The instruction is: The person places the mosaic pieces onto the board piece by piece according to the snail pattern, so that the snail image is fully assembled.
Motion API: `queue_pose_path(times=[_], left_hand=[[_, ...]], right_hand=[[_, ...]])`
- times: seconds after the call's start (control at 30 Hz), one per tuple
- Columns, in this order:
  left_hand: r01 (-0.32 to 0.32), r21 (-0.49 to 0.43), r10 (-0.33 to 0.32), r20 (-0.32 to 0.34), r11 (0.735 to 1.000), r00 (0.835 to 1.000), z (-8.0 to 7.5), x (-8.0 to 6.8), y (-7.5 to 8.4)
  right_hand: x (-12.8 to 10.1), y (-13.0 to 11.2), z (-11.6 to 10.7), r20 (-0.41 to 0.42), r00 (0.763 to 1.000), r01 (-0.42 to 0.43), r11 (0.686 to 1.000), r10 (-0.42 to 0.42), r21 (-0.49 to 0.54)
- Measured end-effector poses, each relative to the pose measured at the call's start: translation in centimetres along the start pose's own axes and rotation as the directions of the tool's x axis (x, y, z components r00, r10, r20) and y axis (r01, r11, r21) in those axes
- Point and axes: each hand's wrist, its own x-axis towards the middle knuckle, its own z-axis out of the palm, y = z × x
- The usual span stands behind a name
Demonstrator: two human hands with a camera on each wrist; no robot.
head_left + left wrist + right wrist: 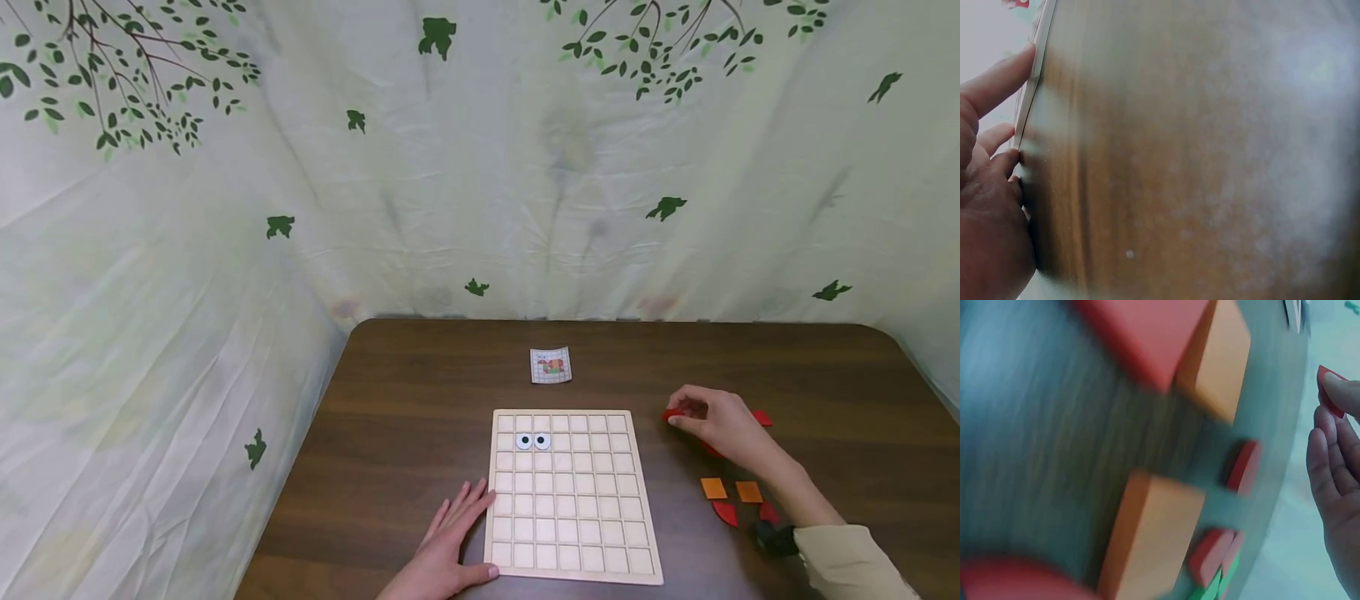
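Note:
In the head view my right hand [716, 423] pinches a small red piece [672, 414] between thumb and fingertips, right of the board and above the table. The right wrist view shows that red piece [1322, 384] with a pointed corner and a curved side, partly covered by the thumb. My left hand [450, 546] touches the left edge of a pale wooden grid board [564, 505] near its lower corner, fingers straight and thumb spread. Two round eye pieces [533, 441] lie side by side in the board's upper left cells.
Right of the board lie orange squares [713, 488] and red curved pieces [724, 513], some partly hidden by the right arm. Green pieces [1229, 573] also show in the right wrist view. A picture card [551, 366] lies beyond the board on the brown table [420, 375].

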Motion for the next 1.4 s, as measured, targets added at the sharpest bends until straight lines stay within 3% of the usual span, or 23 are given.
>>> queue_pose_path(times=[0.3,0.63,0.97,1.27,1.4], left_hand=[[-0.058,0.004,0.058,-0.02,0.998,0.998,0.1,-0.1,-0.1],[-0.049,0.001,0.049,-0.018,0.999,0.999,-0.1,-0.1,0.0],[-0.035,0.006,0.035,-0.015,0.999,0.999,0.0,-0.1,0.1],[-0.022,-0.001,0.022,-0.011,1.0,1.0,-0.1,-0.1,0.1],[-0.019,0.009,0.019,-0.011,1.0,1.0,-0.1,-0.1,0.1]], right_hand=[[0.7,-1.8,2.2,0.021,1.0,0.011,0.997,-0.013,0.073],[1.8,-3.6,3.8,0.035,0.999,-0.013,0.98,0.006,0.2],[2.4,-4.9,4.8,0.054,0.998,-0.034,0.969,0.022,0.246],[2.9,-6.3,5.9,0.065,0.997,0.034,0.973,-0.05,0.23],[3.1,-7.0,6.5,0.074,0.997,-0.011,0.955,-0.011,0.297]])
